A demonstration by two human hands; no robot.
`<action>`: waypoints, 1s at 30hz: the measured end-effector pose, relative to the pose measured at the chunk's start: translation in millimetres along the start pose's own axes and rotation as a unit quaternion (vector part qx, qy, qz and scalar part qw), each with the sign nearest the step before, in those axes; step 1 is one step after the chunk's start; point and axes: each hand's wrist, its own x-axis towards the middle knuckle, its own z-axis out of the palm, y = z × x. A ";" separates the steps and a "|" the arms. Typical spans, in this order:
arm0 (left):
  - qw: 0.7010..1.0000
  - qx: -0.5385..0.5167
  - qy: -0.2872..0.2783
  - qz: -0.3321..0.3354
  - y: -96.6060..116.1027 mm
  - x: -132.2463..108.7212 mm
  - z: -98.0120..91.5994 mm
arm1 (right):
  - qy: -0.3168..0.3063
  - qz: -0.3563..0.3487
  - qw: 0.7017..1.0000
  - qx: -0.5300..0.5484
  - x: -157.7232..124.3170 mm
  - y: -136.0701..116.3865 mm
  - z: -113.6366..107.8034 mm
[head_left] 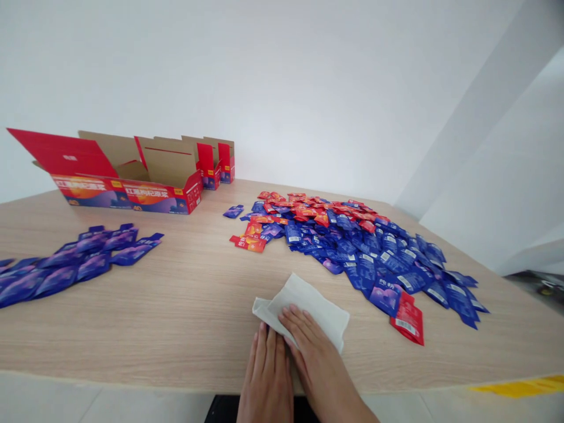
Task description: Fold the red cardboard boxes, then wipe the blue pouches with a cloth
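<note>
A folded white cloth [315, 305] lies on the table close to the front edge. My right hand [311, 349] presses down on it, fingers close together and bent a little over the fabric. Just to the left, my left hand [268, 373] rests palm down with its fingers stretched forward, the tips at the cloth's near edge. A small dark blue bit shows by the left fingertips; what it belongs to is hidden under the hands. Past the cloth spreads a heap of blue pouches [365, 264], with red pouches [308, 210] mostly along its back.
Open red printed cartons [158, 197] stand at the back left before the white wall [317, 100]. Overlapping blue-purple pouches [92, 258] lie in rows at the left. One red pouch [408, 320] sits at the heap's near end. The wooden table [176, 329] ends just before me.
</note>
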 end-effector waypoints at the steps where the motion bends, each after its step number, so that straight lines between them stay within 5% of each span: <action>1: 1.000 0.006 -0.003 -0.007 1.6 -0.3 -0.4 | -0.005 -0.001 1.000 0.002 -0.1 1.8 -1.7; 4: 1.000 0.004 -0.012 -0.022 3.4 0.3 -3.9 | -0.008 0.016 1.000 -0.003 -4.3 24.7 -14.8; 9: 0.999 -0.016 -0.002 -0.031 0.9 0.4 -5.5 | 0.119 0.199 0.971 -0.048 -8.3 61.7 -29.9; 11: 1.000 -0.012 0.000 -0.028 0.4 -0.8 -3.4 | 0.139 0.174 0.975 -0.029 -4.6 51.5 -23.3; 14: 1.000 -0.007 -0.007 0.000 -1.9 -2.2 -2.4 | 0.073 0.014 0.997 0.017 1.5 23.7 -10.2; 16: 1.000 -0.003 -0.013 0.010 -4.3 -1.4 -4.3 | 0.029 -0.026 0.999 0.030 2.2 17.6 -8.8; 21: 1.000 -0.010 -0.003 -0.025 -0.9 0.8 -4.2 | 0.103 0.136 0.985 -0.026 -4.8 43.5 -19.9; 27: 0.998 -0.040 0.007 -0.040 5.7 -4.4 4.0 | 0.040 -0.020 0.999 0.020 0.5 20.6 -4.6; 30: 0.999 -0.031 -0.006 -0.027 2.7 -3.3 1.5 | 0.044 0.061 0.997 -0.011 -3.3 40.1 -13.3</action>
